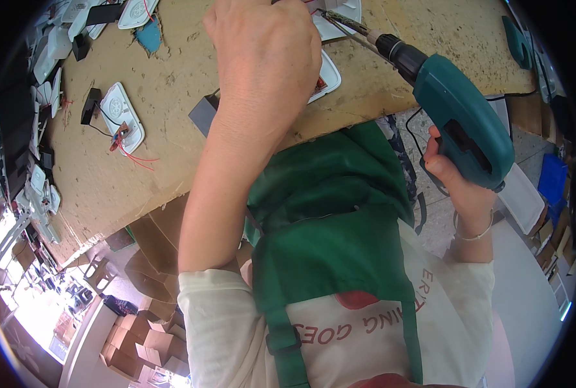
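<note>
Drill (459,110) in my right hand (459,174), fingers closed around it, its tip reaching toward a white casing (347,11) just beside my left hand (265,48). That left hand is curled; its fingertips are hidden, so I cannot tell what it grips. It partly blocks a white plate (331,72). Left of my left wrist sit a grey block (204,115) and, farther off, a wired white panel (115,103).
</note>
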A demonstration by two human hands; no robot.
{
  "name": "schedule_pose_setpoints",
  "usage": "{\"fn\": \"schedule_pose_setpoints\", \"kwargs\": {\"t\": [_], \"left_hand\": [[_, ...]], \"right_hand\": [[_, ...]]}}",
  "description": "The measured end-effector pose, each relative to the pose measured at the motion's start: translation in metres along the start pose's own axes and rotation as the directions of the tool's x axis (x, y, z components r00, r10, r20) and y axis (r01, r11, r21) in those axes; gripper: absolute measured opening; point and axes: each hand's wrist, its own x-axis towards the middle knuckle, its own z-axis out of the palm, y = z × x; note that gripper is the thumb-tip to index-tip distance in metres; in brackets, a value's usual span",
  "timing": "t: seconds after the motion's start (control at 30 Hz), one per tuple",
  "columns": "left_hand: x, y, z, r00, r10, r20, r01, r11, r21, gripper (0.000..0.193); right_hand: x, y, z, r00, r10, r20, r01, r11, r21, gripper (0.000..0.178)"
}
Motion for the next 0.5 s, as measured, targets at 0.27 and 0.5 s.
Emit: {"fn": "schedule_pose_setpoints", "kwargs": {"t": [0.27,0.5], "left_hand": [[-0.0008,-0.0008,-0.0004,1.0,-0.016,0.017,0.016,0.999,-0.029,0.004],[-0.0013,0.0004,-0.0007,0.999,-0.029,0.017,0.029,1.0,-0.011,0.004]], "right_hand": [[-0.0008,-0.0044,0.0008,0.998,-0.06,0.036,0.064,0.991,-0.117,0.04],[-0.0021,-0.0046,-0.0018,0.993,-0.101,0.056,0.11,0.978,-0.177,0.046]]}}
